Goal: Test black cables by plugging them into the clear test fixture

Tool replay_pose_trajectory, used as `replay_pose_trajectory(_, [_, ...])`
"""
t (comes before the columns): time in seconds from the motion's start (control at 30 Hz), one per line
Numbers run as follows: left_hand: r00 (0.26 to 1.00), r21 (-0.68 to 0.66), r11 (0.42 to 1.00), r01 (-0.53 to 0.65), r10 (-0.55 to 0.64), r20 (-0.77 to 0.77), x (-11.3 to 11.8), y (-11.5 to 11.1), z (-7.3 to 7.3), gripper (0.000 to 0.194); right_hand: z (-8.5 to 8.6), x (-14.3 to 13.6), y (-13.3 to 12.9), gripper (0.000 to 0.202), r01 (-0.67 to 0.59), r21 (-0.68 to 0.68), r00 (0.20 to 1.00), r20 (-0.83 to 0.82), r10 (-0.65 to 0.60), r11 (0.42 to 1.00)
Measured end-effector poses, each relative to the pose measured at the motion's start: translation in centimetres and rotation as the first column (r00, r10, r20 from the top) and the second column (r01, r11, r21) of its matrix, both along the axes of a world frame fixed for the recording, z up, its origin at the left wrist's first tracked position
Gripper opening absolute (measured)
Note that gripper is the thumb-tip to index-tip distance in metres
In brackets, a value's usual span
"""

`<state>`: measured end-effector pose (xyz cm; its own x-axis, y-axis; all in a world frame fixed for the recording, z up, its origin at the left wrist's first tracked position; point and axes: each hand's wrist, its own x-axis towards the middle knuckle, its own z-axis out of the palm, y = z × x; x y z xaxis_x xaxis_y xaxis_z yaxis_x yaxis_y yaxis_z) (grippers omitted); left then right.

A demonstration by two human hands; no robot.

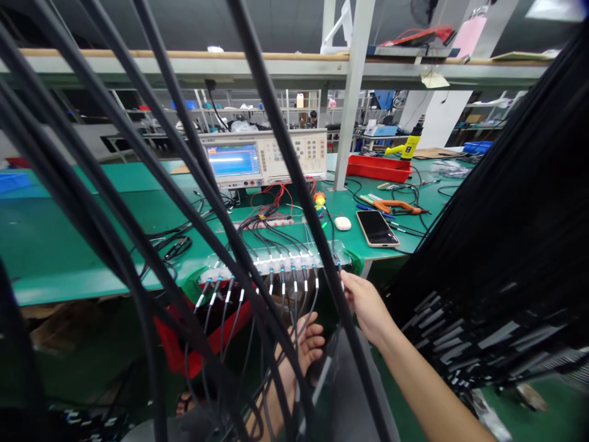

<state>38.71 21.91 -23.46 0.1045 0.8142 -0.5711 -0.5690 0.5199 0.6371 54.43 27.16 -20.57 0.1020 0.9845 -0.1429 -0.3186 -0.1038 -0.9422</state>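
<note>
My right hand (366, 306) is closed in a pinch on a black cable just under its plug (337, 263), at the right end of a clear connector fixture (262, 265) on the table's front edge. Several black cables with blue-ringed plugs and white labels hang from the fixture. My left hand (307, 342) is below that row, among the hanging cables, its fingers apart and loosely curled. Nothing shows in its palm. Thick black cables close to the camera cross in front and hide part of the left forearm and the fixture.
A bench tester (267, 158) with a lit screen stands behind the fixture, joined by red and black wires. To the right lie a phone (377, 228), a white case (343, 223), an orange clamp (399, 207) and a red tray (380, 167). A thick cable bundle (501, 215) hangs at right.
</note>
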Motion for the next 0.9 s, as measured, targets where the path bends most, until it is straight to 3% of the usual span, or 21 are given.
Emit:
replay_pose_trajectory(0.33, [0.999, 0.031, 1.000, -0.002, 0.001, 0.037, 0.5, -0.5, 0.0, 0.023, 0.4, -0.1, -0.1, 0.029, -0.044, -0.029, 0.980, -0.194, 0.038, 0.999])
replay_pose_trajectory(0.57, [0.998, 0.029, 1.000, -0.004, 0.002, 0.067, 0.7, -0.6, 0.2, 0.022, 1.0, -0.4, 0.0, 0.021, -0.062, -0.125, 0.897, -0.442, 0.001, 0.990])
replay_pose_trajectory(0.9, [0.994, 0.033, 0.999, 0.008, -0.012, 0.108, 0.7, -0.8, 0.6, 0.029, 1.5, -0.8, 0.9, 0.013, -0.043, -0.184, 0.840, -0.539, -0.065, 0.982])
